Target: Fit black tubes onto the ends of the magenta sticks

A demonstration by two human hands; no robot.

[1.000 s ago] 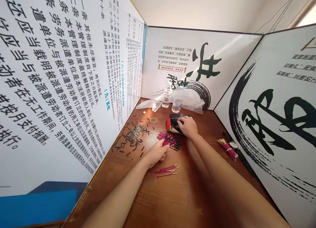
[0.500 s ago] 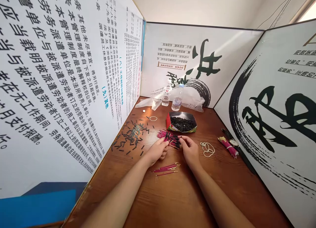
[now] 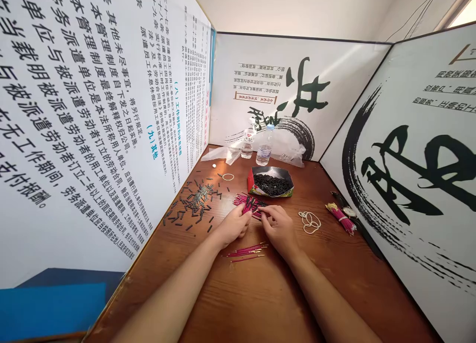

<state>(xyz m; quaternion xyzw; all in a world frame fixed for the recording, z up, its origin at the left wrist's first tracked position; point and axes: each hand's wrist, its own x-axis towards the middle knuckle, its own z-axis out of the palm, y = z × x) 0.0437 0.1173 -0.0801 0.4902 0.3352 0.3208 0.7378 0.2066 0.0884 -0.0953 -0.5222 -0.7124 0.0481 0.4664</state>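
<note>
The left hand [image 3: 235, 226] pinches a few magenta wires with black sleeves [image 3: 248, 204] between thumb and fingers, sleeved ends up and forward, presumably so that the ends stay exposed to the other hand. The right hand [image 3: 278, 227] meets them from the opposite side, thumb and forefinger drawn close together beside those ends; whether they pinch a sleeve or a wire tip is too small to tell. Just beyond the hands lies a pile of similar wires [image 3: 238, 199], partly hidden by the fingers.

An open box [image 3: 251, 178] of black sleeves [image 3: 273, 184] stands behind the pile, seemingly placed for a short reach. Loose wires [image 3: 246, 251] with gold-coloured tips lie on the near side, roughly side by side, which likely makes them easy to pick up singly.

Scattered black sleeves [image 3: 199, 199] take up the left side, close to the left panel [image 3: 111, 135]. Rubber bands [image 3: 310, 223] lie right of the right hand; farther out, a banded wire bundle [image 3: 340, 218] and a wristwatch [image 3: 348, 211] sit near the right panel [image 3: 416, 159]. Two water bottles [image 3: 263, 153] limit the back, leaving the bench [image 3: 253, 293] between the forearms as the widest open room.
</note>
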